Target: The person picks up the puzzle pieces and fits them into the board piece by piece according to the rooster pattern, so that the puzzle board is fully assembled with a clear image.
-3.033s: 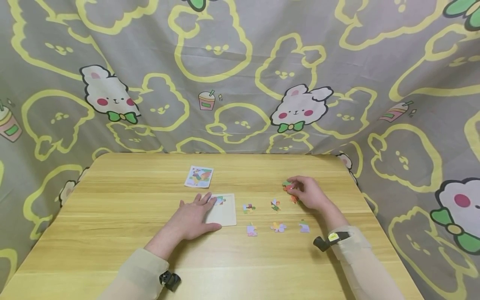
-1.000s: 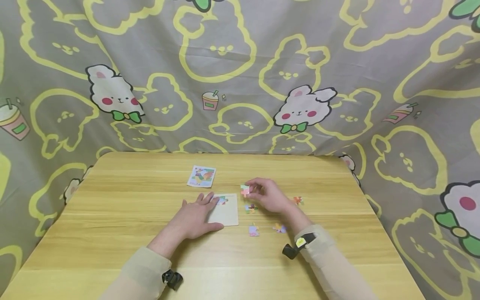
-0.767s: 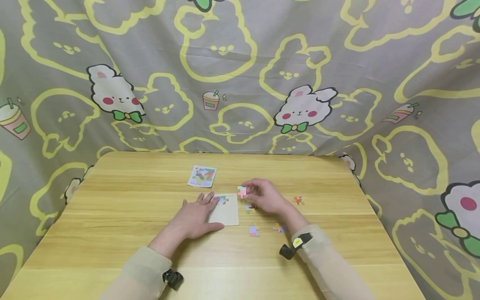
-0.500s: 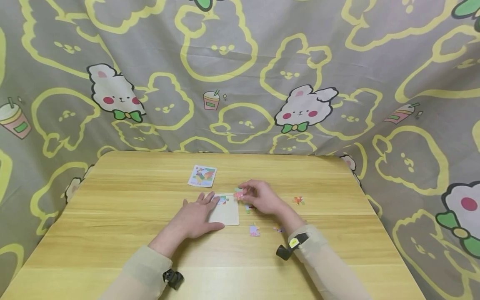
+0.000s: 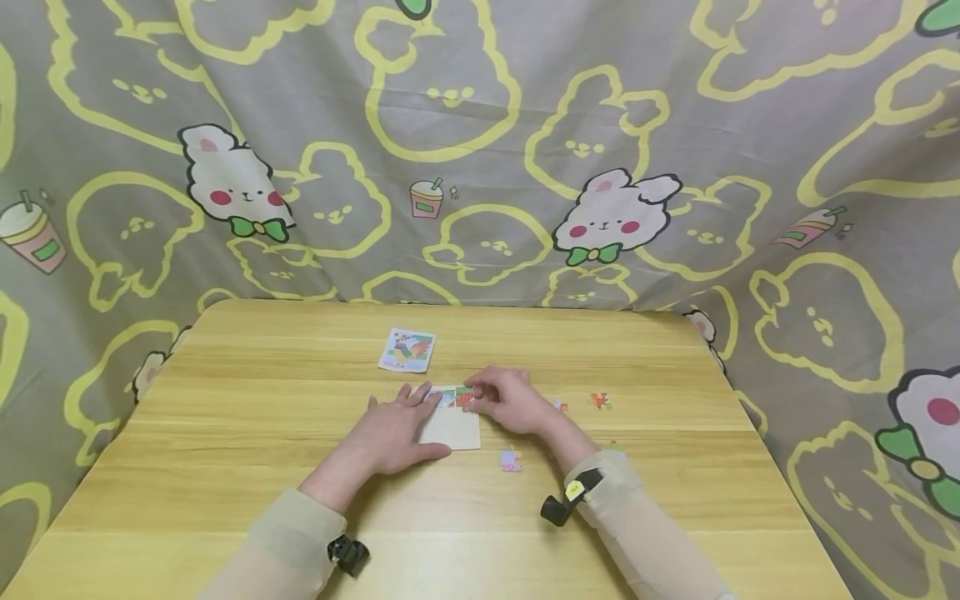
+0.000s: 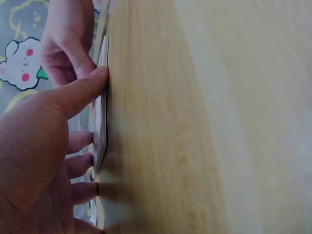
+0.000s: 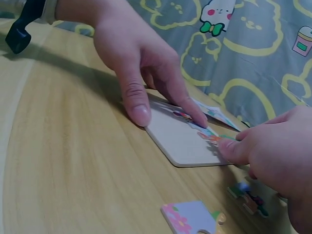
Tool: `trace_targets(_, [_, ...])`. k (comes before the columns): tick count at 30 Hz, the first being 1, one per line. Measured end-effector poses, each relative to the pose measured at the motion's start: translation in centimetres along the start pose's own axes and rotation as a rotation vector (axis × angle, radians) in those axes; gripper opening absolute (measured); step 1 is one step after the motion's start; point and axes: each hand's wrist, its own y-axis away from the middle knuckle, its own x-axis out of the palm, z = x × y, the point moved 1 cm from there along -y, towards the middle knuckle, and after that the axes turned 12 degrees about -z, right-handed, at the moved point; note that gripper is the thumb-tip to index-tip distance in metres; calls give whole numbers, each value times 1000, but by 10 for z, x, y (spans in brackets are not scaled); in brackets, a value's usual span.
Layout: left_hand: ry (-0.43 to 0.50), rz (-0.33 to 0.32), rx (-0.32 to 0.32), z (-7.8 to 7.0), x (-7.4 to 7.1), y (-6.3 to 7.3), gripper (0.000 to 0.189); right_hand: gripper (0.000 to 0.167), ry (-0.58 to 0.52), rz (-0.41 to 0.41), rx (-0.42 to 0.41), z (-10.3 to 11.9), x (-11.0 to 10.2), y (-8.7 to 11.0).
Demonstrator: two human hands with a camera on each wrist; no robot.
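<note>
The wood-grain table point(image 5: 225, 500) carries a pale board point(image 5: 459, 432), with a picture card point(image 5: 407, 349) lying just beyond it. Right of the board lie puzzle pieces: a lilac piece point(image 5: 511, 460) near its corner, an orange piece point(image 5: 598, 401) farther off, others partly hidden.

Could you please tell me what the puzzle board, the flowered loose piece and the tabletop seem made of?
Puzzle board: perhaps cardboard or thin wood, matte, judging by its dull off-white face and visible edge. Flowered loose piece: likely similar board, with a smooth printed top; its pale edge shows. Tabletop: wood or wood-look laminate, given the streaky grain and soft sheen.
</note>
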Motion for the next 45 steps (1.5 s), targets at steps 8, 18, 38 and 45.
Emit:
trace_targets(8, [-2,8,-7,-1,-1,0,96,35,54,50,-4,-1,3,0])
trace_targets(18, [-31,4,-4,-7,-6,-3,93,41,129,49,-27,2,5,1])
trace_targets(38, [-50,36,46,-15,-2,-16,95,41,147,-5,-51,4,11,5])
trace_targets(45, [-42,-3,67,-3,-3,-11,97,41,150,-11,-36,3,12,6])
